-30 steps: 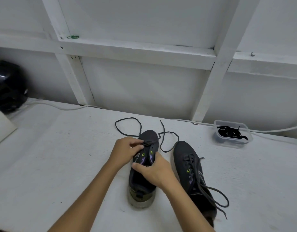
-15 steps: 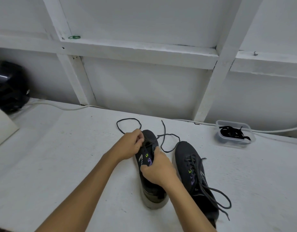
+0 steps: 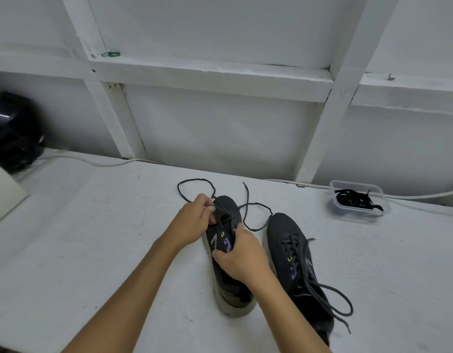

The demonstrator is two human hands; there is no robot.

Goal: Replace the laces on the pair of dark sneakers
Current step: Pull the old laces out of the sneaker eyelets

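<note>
Two dark sneakers lie on the white table. The left sneaker (image 3: 226, 253) points away from me, and its dark lace (image 3: 248, 212) is mostly pulled out and loops loosely past the toe. My left hand (image 3: 195, 220) pinches that lace at the toe-end eyelets. My right hand (image 3: 242, 258) grips the middle of the left sneaker and covers part of its tongue. The right sneaker (image 3: 294, 261) lies beside it, laced, with its lace ends trailing toward me.
A clear plastic tub (image 3: 358, 202) holding black laces stands at the back right. A white cable (image 3: 98, 161) runs along the wall's foot. A black rounded object (image 3: 13, 131) sits at the far left, by a white board's corner (image 3: 3, 192).
The left sneaker has turned so its toe points a bit left and its heel right. My left hand moved up to the toe-end eyelets. The right sneaker and tub have not moved.
</note>
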